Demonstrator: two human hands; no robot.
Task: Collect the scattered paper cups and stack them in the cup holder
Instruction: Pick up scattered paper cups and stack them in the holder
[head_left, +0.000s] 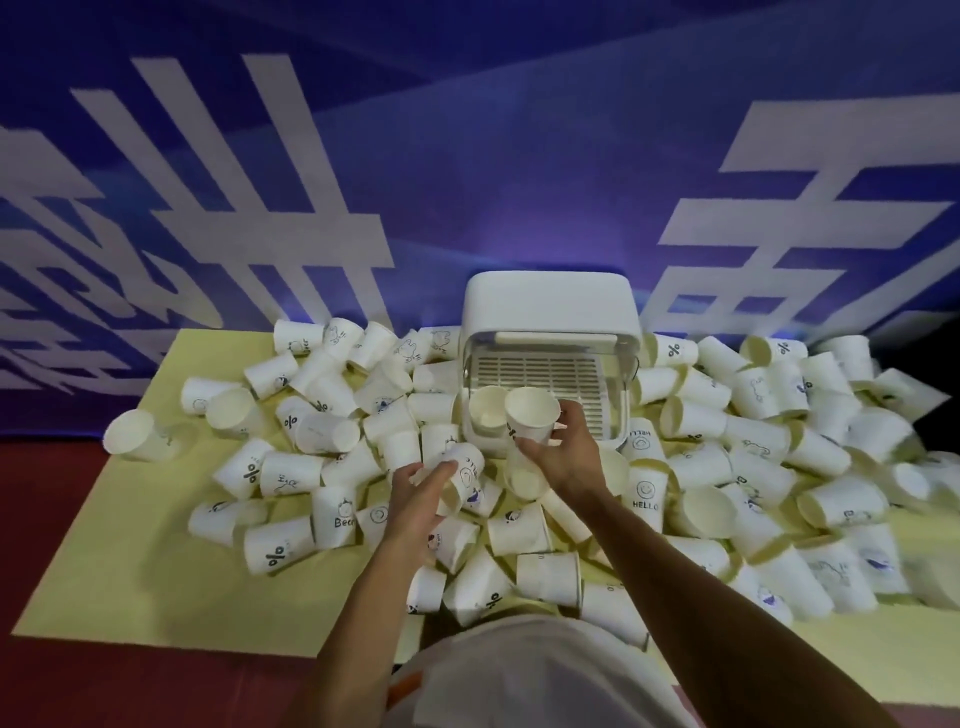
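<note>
A white box-shaped cup holder (548, 306) with its lid raised stands at the back middle of the table; its slatted floor shows. One upright paper cup (485, 413) sits in the holder's front left corner. My right hand (563, 452) grips a white paper cup (531, 413), mouth up and tilted, just beside that cup at the holder's front edge. My left hand (415, 501) closes around a printed cup (465, 475) lying on the pile in front of the holder. Several more white cups lie scattered all around.
A pale yellow mat (130, 561) covers the table, with a red surface (47, 499) beyond its left edge. Heaps of cups spread left (291, 467) and right (779, 467) of the holder. A blue banner (467, 156) with white characters stands behind.
</note>
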